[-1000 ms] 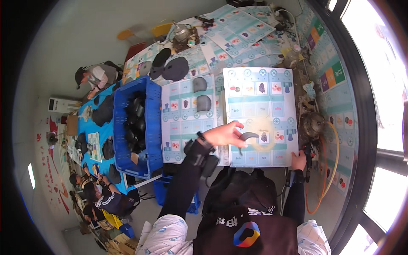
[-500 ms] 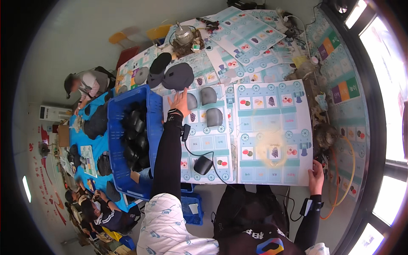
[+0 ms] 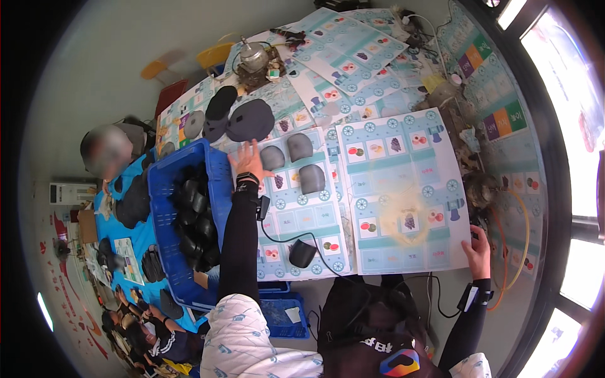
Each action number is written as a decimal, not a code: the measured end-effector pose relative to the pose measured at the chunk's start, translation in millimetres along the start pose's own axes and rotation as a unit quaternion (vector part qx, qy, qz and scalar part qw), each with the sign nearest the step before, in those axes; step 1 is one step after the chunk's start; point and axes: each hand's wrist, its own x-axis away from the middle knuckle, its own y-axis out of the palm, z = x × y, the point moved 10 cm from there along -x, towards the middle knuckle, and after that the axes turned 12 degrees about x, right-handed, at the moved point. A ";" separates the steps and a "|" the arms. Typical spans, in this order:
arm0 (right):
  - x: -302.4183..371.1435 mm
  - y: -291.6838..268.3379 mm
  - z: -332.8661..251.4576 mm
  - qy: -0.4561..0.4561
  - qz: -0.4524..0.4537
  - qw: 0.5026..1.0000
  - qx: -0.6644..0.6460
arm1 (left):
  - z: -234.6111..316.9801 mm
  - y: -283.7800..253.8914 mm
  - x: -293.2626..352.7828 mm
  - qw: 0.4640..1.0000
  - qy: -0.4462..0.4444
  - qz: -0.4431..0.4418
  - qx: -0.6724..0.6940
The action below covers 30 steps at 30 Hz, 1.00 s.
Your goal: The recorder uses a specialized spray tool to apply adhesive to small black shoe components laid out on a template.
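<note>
My left hand is open, fingers spread, over the left edge of a printed picture sheet, beside the blue crate. Just right of its fingers lies a grey curved piece. Two similar pieces, an upper one and a lower one, rest on the same sheet. Nearer me lies a small black curved object by a cable. My right hand grips the right edge of a second printed sheet, thumb on top; its other fingers are partly hidden.
The blue crate holds several black curved pieces. Beyond lie dark caps and a metal kettle. Another blue crate sits below the table edge. Cables and hoses hang at right. A person and others are at left.
My left hand has moved off the nearest grey piece to its left, with fingers spreading wider. My right hand stays at the sheet's edge. The whole view has shifted and turned slightly.
</note>
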 end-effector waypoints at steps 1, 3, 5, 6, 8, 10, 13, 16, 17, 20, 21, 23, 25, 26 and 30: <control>7.0 -1.5 -12.7 0.019 -0.006 1.000 0.010 | 4.6 -6.2 6.6 0.999 -0.034 0.004 -0.009; 11.5 9.9 -32.8 -0.062 -0.030 0.997 -0.025 | -36.2 -25.9 47.5 0.985 -0.029 0.170 0.016; 30.5 0.1 -45.0 -0.055 -0.011 0.998 -0.012 | 91.4 -105.6 120.1 0.942 0.134 0.223 0.213; 42.1 5.7 -72.0 -0.051 0.000 0.998 -0.027 | 129.4 -131.1 175.2 0.915 0.140 0.162 0.341; 66.1 18.6 -124.5 -0.064 -0.005 0.993 0.103 | 194.4 -125.9 281.4 0.826 0.205 -0.012 0.525; 82.5 23.9 -156.7 -0.122 0.006 0.992 0.035 | 283.6 -138.3 368.7 0.837 0.227 -0.083 0.492; 110.5 34.6 -188.2 -0.233 0.005 0.972 -0.005 | 335.1 -146.7 432.5 0.863 0.298 0.096 0.396; 128.1 24.2 -209.5 -0.341 0.035 0.939 0.022 | 320.9 -138.4 442.3 0.932 0.199 0.148 0.264; 136.7 16.3 -214.6 -0.364 0.041 0.930 -0.007 | 302.3 -137.1 436.7 0.870 0.108 0.122 0.466; 169.5 15.7 -220.6 -0.446 -0.027 0.892 -0.074 | 279.6 -158.1 423.8 0.808 0.048 0.192 0.555; 177.0 14.4 -217.6 -0.452 -0.038 0.887 -0.089 | 264.6 -162.3 421.2 0.761 0.022 0.223 0.609; 174.2 15.3 -197.8 -0.435 -0.060 0.895 -0.084 | 252.6 -170.8 412.8 0.719 0.024 0.248 0.649; 174.5 18.1 -184.4 -0.409 -0.082 0.905 -0.079 | 234.2 -193.2 417.4 0.769 0.012 0.255 0.586; 171.6 16.3 -177.6 -0.401 -0.087 0.909 -0.072 | 231.6 -201.6 415.2 0.774 0.011 0.255 0.579; 155.3 16.3 -147.9 -0.389 -0.082 0.915 -0.064 | 218.7 -214.7 410.6 0.775 0.034 0.273 0.569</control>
